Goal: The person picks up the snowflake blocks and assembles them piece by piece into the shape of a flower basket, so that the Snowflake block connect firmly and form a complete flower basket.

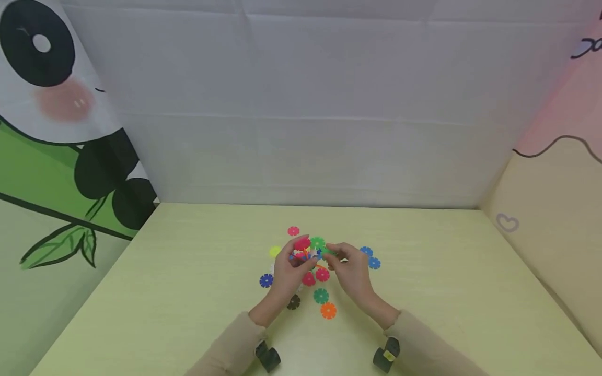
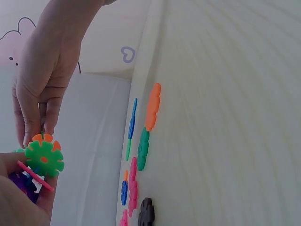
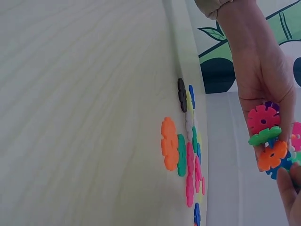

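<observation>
My left hand (image 1: 288,271) grips a cluster of interlocking flower-shaped plastic discs above the table. In the right wrist view, the cluster shows a pink disc (image 3: 263,118), a green disc (image 3: 265,135) set across it and an orange disc (image 3: 273,156). A blue disc (image 3: 281,170) sits lower down, near my right fingertips. My right hand (image 1: 352,271) pinches a green disc (image 1: 326,251) at the right side of the cluster, with thumb and forefinger close together. From the left wrist, another green disc (image 2: 44,159) faces the camera with orange notched edges behind it.
Loose discs lie on the pale table (image 1: 188,292) under and around the hands: an orange disc (image 1: 328,310), a teal disc (image 1: 321,296), a black disc (image 1: 293,302), a dark blue disc (image 1: 266,280) and two blue discs (image 1: 373,262). A white backdrop (image 1: 301,130) stands behind.
</observation>
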The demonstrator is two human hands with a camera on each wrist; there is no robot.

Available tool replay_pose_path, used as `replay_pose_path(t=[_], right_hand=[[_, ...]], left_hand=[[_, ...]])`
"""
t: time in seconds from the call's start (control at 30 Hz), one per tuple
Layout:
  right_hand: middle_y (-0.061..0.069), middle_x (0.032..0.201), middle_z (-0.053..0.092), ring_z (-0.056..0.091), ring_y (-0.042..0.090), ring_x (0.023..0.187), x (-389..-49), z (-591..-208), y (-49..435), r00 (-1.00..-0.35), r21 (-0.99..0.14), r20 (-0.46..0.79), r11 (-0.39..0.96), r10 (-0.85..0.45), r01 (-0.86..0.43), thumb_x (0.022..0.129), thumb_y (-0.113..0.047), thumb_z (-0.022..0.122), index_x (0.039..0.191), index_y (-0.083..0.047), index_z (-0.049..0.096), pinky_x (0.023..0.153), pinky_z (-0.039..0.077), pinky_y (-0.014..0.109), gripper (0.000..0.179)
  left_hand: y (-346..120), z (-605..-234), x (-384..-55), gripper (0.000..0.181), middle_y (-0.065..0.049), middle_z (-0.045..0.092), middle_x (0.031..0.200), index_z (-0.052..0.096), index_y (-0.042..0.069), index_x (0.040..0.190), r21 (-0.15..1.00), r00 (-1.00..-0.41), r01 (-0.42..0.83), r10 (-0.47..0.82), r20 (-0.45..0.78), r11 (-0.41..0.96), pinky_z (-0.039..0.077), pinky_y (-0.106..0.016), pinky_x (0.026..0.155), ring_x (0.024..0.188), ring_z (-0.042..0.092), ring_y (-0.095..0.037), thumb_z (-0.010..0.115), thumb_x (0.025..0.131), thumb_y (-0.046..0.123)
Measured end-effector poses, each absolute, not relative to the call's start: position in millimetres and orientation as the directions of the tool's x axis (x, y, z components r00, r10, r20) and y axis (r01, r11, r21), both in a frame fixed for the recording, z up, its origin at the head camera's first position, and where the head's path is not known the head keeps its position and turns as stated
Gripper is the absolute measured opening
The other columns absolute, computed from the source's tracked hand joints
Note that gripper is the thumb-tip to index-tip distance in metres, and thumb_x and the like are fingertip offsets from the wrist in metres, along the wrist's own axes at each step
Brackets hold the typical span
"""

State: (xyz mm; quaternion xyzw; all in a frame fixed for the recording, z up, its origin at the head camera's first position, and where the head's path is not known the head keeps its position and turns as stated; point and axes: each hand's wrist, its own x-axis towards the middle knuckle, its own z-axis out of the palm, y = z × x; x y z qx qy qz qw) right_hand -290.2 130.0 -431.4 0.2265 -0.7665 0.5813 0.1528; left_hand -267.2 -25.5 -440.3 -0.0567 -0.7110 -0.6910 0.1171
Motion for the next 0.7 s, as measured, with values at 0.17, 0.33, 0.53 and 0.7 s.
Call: replay_pose_path(t=[0.17,0.33,0.53,0.7], right_hand=[[0.009,0.079,0.068,0.065,0.026,0.062,-294,-427,135,-0.866,-0.839,0.446,0.232,-0.226,-0.493,0.081,0.004,0.072,0.1,0.006,0.069,0.059,0.055,0.027,0.019],[0.015,0.079,0.067,0.065,0.031,0.064,-308,-425,147,-0.859,-0.858,0.398,0.202,-0.322,-0.473,0.082,0.006,0.07,0.101,0.006,0.068,0.062,0.057,0.031,0.02],[0.019,0.085,0.067,0.064,0.039,0.069,-319,-424,157,-0.797,-0.851,0.366,0.173,-0.48,-0.496,0.085,0.002,0.068,0.106,0.007,0.064,0.063,0.056,0.031,0.022],[0.014,0.092,0.065,0.063,0.039,0.071,-334,-425,178,-0.79,-0.851,0.287,0.234,-0.542,-0.47,0.091,-0.006,0.064,0.112,0.008,0.06,0.06,0.056,0.032,0.024]], left_hand=[[-31,-436,-266,0.064,-0.017,0.046,0.129,0.034,0.008,0.146,0.959,-0.967,0.254,0.041,0.251,0.128,0.054,-0.03,0.075,0.085,0.06,-0.026,0.065,0.091,0.006],[-40,-433,-268,0.079,-0.016,0.024,0.15,0.011,0.011,0.153,0.928,-0.934,0.312,0.247,0.259,0.204,0.051,-0.039,0.087,0.104,0.057,-0.032,0.063,0.093,0.009],[-43,-431,-270,0.069,-0.017,0.037,0.14,0.031,0.007,0.145,0.918,-0.91,0.338,0.321,0.263,0.208,0.054,-0.034,0.078,0.094,0.062,-0.031,0.068,0.087,0.003],[-47,-436,-270,0.058,-0.013,0.046,0.13,0.042,0.007,0.135,0.918,-0.925,0.326,0.278,0.26,0.226,0.055,-0.032,0.074,0.087,0.061,-0.026,0.071,0.085,0.001]])
